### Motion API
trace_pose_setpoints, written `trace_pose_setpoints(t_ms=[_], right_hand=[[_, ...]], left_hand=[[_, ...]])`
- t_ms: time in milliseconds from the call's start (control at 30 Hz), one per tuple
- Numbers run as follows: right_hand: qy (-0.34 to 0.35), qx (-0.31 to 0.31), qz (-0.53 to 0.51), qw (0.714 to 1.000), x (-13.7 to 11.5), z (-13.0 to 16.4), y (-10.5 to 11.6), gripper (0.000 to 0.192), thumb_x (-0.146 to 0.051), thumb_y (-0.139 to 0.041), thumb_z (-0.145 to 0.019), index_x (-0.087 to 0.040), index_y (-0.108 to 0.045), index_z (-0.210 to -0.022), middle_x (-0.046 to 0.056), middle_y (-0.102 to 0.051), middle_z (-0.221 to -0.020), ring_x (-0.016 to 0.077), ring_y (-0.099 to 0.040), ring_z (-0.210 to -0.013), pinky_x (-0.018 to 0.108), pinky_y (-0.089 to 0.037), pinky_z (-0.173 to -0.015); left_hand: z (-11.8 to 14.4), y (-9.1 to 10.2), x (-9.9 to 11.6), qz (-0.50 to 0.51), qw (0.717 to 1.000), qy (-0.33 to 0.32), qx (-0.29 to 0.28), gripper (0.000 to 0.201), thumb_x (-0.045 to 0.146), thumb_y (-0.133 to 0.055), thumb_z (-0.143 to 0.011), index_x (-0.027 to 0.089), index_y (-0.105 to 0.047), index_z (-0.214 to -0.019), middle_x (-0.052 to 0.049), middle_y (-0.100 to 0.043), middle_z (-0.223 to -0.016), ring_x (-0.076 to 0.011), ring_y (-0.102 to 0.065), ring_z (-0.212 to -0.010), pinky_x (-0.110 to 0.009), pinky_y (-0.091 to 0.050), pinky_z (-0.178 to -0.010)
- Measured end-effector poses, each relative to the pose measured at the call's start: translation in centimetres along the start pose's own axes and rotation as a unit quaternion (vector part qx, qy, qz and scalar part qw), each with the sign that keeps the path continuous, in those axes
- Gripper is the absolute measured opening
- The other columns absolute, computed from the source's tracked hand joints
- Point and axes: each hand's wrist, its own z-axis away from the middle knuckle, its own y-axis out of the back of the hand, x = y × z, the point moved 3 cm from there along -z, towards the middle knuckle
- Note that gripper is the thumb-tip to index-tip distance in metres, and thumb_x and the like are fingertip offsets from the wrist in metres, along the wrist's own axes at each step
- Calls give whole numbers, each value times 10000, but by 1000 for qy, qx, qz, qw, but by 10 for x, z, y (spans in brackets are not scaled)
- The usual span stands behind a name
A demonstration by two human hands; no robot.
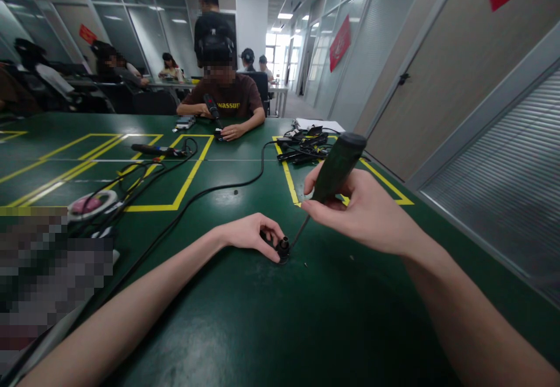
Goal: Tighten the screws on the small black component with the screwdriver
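Green table [245, 323] under me, cables nearby: my left hand [247, 236] pinches a small black connector [283, 247] flat against it, my right hand [367, 212] wraps the screwdriver [336, 168], tip at the connector. A loose pinch might let the tip skid off.

A black cable [227, 187] snakes across the green table [245, 328]; opposite, a seated person [227, 98] works beside tangled leads [304, 145].
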Motion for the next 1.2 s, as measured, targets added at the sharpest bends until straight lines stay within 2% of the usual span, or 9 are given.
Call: trace_pose_setpoints(t_ms=[267, 700, 900, 1200], right_hand=[[-4, -18, -15, 1000, 3, -1, -1, 227, -362, -731, -811, -188, -609, -733, -8, -576, -663, 123, -508, -578, 243, -396, -510], [13, -12, 9, 1000, 4, 0, -1, 72, -243, -635, -772, -183, -609, -803, -14, -572, -705, 111, -490, -581, 240, -401, -516], [6, -11, 4, 1000, 3, 0, -1, 95, -248, -621, -742, -180, -613, -809, -9, -570, -703, 115, -481, -572, 251, -394, -510], [6, -4, 19, 1000, 2, 0, 0, 128, -247, -613, -717, -183, -623, -827, -3, -573, -712, 125, -476, -572, 270, -402, -522]], left_hand=[[-2, 2, -4, 3, 1000, -4, -5, 422, 390, -982, -584, 161, -814, -896, -37, -792, -933, -137, -645, -803, -258, -486, -789], [-1, 4, -2, 8, 1000, -20, -22, 374, 377, -961, -637, 173, -842, -927, -49, -807, -977, -140, -667, -812, -249, -506, -811], [-2, 5, -3, 9, 999, -28, -34, 371, 391, -949, -669, 177, -845, -954, -53, -806, -1000, -144, -670, -821, -251, -513, -820], [-2, 7, -4, 4, 997, -37, -61, 358, 446, -917, -721, 170, -841, -936, -68, -803, -1056, -184, -706, -944, -278, -518, -910]])
